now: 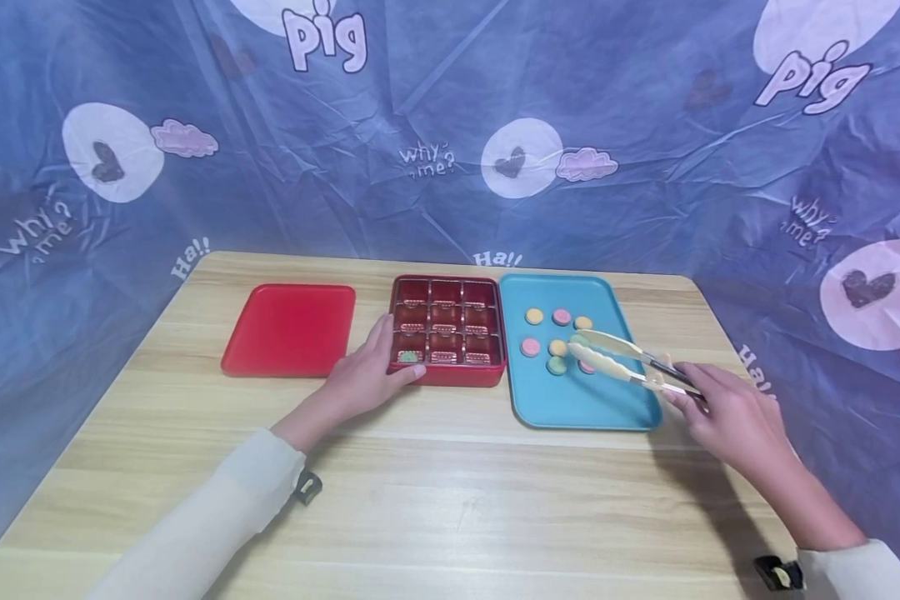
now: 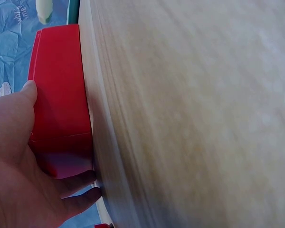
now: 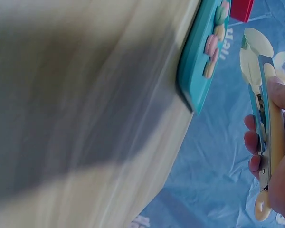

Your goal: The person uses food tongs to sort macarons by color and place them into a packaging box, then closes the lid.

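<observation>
My left hand (image 1: 363,375) rests at the left side of a red box (image 1: 461,377), thumb on its front edge and fingers fairly straight along the side wall. The box has a clear divided insert, and a green macaron (image 1: 408,357) sits in its front-left compartment. My right hand (image 1: 735,412) grips cream-tipped tongs (image 1: 607,363) above a blue tray (image 1: 570,408). A green macaron (image 1: 578,340) shows between the tong tips. Below on the tray lie yellow macarons (image 1: 534,316), pink macarons (image 1: 530,347) and another green macaron (image 1: 557,365); the tongs partly cover some.
Left of the box lies a flat red lid (image 1: 292,329). The box and tray stand side by side near the back of the wooden table (image 1: 435,508). A blue printed cloth (image 1: 420,100) hangs behind and around the table.
</observation>
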Demonstrator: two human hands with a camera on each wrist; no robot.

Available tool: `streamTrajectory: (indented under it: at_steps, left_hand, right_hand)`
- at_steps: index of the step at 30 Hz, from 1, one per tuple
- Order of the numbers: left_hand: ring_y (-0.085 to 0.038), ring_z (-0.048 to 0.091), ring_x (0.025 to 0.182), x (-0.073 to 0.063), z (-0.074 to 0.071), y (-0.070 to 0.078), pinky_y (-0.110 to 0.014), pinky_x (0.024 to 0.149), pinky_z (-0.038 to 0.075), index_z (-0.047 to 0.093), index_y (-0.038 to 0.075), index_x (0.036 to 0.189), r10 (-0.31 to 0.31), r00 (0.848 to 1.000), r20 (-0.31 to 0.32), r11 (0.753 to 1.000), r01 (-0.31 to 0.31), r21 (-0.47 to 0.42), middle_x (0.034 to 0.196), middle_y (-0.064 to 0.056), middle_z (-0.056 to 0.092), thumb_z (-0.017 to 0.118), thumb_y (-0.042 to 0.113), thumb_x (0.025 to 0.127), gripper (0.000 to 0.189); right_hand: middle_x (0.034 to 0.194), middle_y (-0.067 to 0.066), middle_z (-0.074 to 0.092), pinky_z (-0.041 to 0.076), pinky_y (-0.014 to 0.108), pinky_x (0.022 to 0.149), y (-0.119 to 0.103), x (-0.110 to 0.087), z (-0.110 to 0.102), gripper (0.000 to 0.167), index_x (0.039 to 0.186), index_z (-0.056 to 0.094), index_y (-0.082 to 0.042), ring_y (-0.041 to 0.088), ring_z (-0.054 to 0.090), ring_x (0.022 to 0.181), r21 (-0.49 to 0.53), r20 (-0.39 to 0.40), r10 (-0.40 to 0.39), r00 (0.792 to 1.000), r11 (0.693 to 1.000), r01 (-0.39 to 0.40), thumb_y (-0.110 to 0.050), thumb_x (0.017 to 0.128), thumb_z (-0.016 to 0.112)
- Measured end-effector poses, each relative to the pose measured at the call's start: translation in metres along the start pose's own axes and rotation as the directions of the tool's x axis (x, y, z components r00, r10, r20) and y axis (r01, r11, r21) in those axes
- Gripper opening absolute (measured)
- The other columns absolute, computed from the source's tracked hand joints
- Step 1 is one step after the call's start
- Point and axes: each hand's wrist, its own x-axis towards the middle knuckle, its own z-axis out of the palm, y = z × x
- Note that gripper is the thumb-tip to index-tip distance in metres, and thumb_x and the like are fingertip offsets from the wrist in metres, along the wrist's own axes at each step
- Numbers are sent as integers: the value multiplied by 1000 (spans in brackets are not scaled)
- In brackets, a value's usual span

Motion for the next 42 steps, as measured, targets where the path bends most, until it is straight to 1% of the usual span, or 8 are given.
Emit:
streamTrajectory:
  at_steps: [2, 8, 15, 21, 24, 29, 35, 42]
  left_hand:
    - [-37, 28, 151, 0, 0, 0, -73, 105, 38, -7, 19, 163, 0, 1000, 0, 1000, 0, 0, 172, -5, 1, 48, 80, 87, 112]
    - [-37, 28, 151, 0, 0, -1, -71, 106, 39, -8, 19, 163, 0, 1000, 5, 1000, 0, 0, 172, -5, 0, 48, 79, 88, 111]
    - [-37, 27, 152, -1, -1, 0, -71, 106, 39, -8, 19, 163, -6, 1000, 10, 1000, 6, 0, 172, -6, 1, 49, 79, 88, 112]
    - [-37, 26, 152, -1, -2, 0, -71, 106, 38, -8, 19, 163, -7, 1000, 10, 1000, 7, -2, 172, -5, 0, 49, 79, 88, 112]
    - [-36, 27, 152, 0, -1, 0, -71, 106, 38, -8, 19, 163, -7, 1000, 3, 1000, 7, 1, 172, -5, 0, 48, 80, 87, 112]
    - [-36, 28, 152, 1, 1, -1, -70, 105, 40, -7, 19, 163, -5, 1000, -3, 1000, 5, 7, 172, -5, 1, 47, 81, 87, 113]
    - [-36, 28, 152, 1, 1, 0, -71, 105, 40, -7, 18, 163, -9, 1000, -3, 1000, 9, 6, 172, -6, 1, 49, 79, 88, 112]
    - [-37, 30, 150, 0, 1, 1, -71, 105, 39, -7, 18, 163, -9, 1000, -5, 1000, 9, 6, 172, -6, 1, 49, 78, 89, 111]
  right_hand:
    - [116, 19, 71, 50, 60, 70, -5, 5, 3, 44, 124, 67, -7, 46, 67, 97, 14, -12, -22, 1000, 1000, 23, -27, 87, 78]
    - [111, 15, 72, 51, 52, 69, -21, 22, 10, 46, 124, 68, -5, 36, 68, 91, 59, -17, -61, 998, 996, 61, -20, 82, 81]
    - [105, 9, 72, 42, 36, 51, -38, 42, 15, 49, 124, 69, -6, 21, 63, 72, 54, -39, -101, 994, 993, 103, -20, 80, 83]
    - [111, 13, 73, 52, 50, 58, -53, 56, 22, 49, 126, 69, -6, 29, 69, 84, 75, -45, -139, 989, 987, 142, -19, 81, 82]
    - [112, 15, 73, 54, 53, 61, -59, 62, 27, 50, 127, 69, -6, 31, 70, 88, 89, -51, -153, 987, 983, 157, -21, 82, 83]
    - [113, 16, 73, 54, 53, 62, -70, 74, 36, 50, 126, 69, -3, 36, 70, 98, 101, -57, -174, 983, 979, 180, -20, 80, 82]
    - [109, 16, 74, 52, 48, 57, -86, 88, 47, 53, 129, 68, -3, 33, 70, 88, 116, -70, -193, 979, 973, 200, -22, 82, 83]
    - [116, 17, 73, 57, 52, 73, -103, 101, 55, 49, 127, 68, -1, 36, 70, 102, 126, -17, -192, 981, 973, 192, -24, 86, 80]
